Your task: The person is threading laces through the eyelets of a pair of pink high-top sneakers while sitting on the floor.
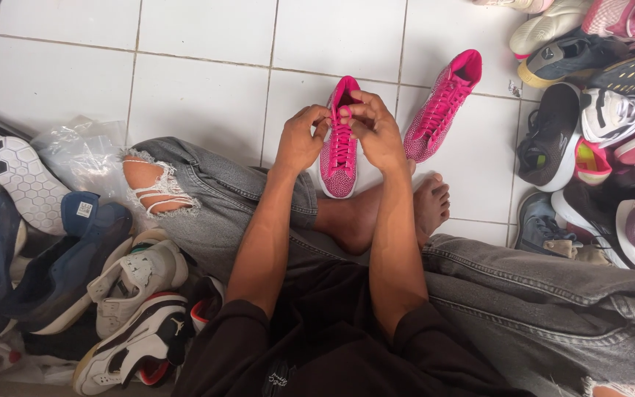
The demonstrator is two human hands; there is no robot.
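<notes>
A bright pink sneaker (339, 165) stands on the white tiled floor in front of my crossed legs, toe pointing toward me. My left hand (301, 138) and my right hand (376, 132) both pinch its pink laces near the top of the tongue. The matching pink sneaker (442, 106) lies just to the right, untouched, tilted with its opening toward the far side. I sit cross-legged in grey ripped jeans, with a bare foot (429, 202) below the shoe.
A pile of mixed sneakers (597, 125) crowds the right side. Several more shoes in blue, white and black (97, 294) lie at my left, beside a crumpled clear plastic bag (82, 154). White floor tiles (207, 44) stretch beyond.
</notes>
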